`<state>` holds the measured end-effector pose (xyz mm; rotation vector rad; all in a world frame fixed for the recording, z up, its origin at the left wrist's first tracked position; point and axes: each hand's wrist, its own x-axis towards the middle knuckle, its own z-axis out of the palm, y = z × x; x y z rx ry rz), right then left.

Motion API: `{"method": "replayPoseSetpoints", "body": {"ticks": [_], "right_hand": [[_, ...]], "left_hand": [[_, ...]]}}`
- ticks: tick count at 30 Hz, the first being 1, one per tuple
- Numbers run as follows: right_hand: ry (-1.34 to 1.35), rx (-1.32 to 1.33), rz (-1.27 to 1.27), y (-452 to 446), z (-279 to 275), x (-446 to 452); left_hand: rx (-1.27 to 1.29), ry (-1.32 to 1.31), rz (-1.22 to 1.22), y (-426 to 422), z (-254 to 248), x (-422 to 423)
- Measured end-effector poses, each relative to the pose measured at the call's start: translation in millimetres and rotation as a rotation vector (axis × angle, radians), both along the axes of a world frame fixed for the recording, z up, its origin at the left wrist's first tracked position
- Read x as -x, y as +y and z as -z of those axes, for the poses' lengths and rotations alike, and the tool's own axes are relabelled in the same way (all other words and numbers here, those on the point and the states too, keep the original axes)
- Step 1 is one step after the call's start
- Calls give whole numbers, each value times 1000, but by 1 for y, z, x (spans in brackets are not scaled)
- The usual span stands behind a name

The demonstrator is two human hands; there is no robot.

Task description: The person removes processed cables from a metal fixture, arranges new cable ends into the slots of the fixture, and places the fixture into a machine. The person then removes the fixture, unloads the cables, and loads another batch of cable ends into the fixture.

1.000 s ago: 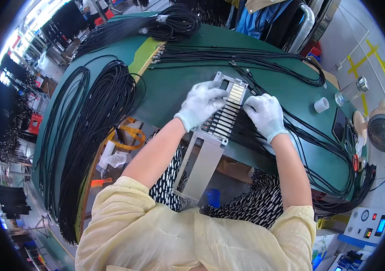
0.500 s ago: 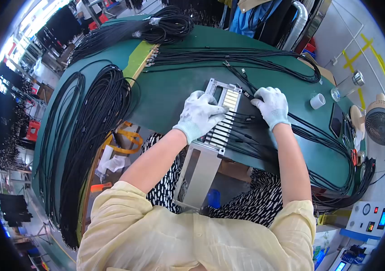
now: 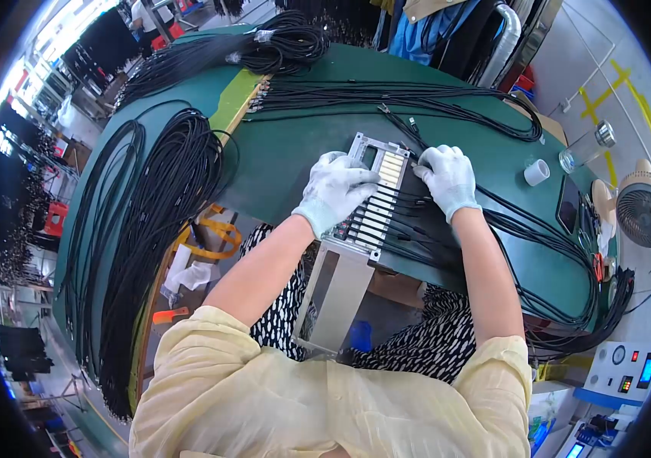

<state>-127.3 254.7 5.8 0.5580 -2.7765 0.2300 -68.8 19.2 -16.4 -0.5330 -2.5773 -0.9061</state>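
Note:
My left hand (image 3: 338,188), in a white glove, rests on the left side of a metal slotted fixture (image 3: 369,246). Its thumb and index finger come together over the row of pale slots (image 3: 390,169); what lies between them is hidden. My gloved right hand (image 3: 446,180) is just right of the fixture's upper part, fingers bent down and closed around a black cable (image 3: 415,156). Several black cables (image 3: 417,234) run from the lower slots toward the right. The fixture's long metal body extends over the table's near edge toward my lap.
Bundles of black cables lie at left (image 3: 161,187), at the back left (image 3: 279,46) and along the back (image 3: 386,95) of the green table (image 3: 287,145). A white cup (image 3: 537,172), glass bottle (image 3: 589,145), phone (image 3: 568,202) and small fan (image 3: 642,204) stand or lie at right.
My right hand has shifted slightly left, closer to the fixture's upper end. The left hand's fingertips have drawn back a little to the left across the slots.

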Motion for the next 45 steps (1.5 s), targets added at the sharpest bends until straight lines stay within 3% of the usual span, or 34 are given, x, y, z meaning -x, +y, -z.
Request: {"method": "replayPoseSetpoints", "body": {"ticks": [5, 10, 14, 20, 23, 26, 28, 31, 34, 37, 39, 45], "right_hand": [[136, 136, -103, -2, -1, -5], [34, 429, -407, -39, -30, -41], [-124, 503, -376, -49, -29, -50], [44, 296, -359, -47, -21, -48], [-13, 222, -300, -34, -29, -44], [-77, 170, -286, -27, -29, -35], [-42, 368, -335, -33, -36, -42], [-312, 619, -312, -43, -31, -52], [-402, 489, -232, -33, -35, -43], [-265, 403, -154, -17, -39, -36], [-312, 494, -160, -15, -38, -37], [-94, 187, -204, -13, -33, -32]], "left_hand": [[-129, 33, -28, 1, 2, 9], [-77, 258, 59, 2, -11, 10], [-121, 223, 179, -3, -12, 9], [-184, 133, 160, -3, -8, 7], [-446, -146, 28, -1, -10, 5], [-274, -42, 4, -4, -12, 7], [-244, 29, 68, -6, -15, 7], [-178, 197, 205, -5, -16, 9], [-233, 238, 156, -9, -13, 10], [-249, 104, -28, -15, -17, 7], [-234, 22, -155, -16, -15, 11], [-158, -97, -243, -16, -9, 11]]}}
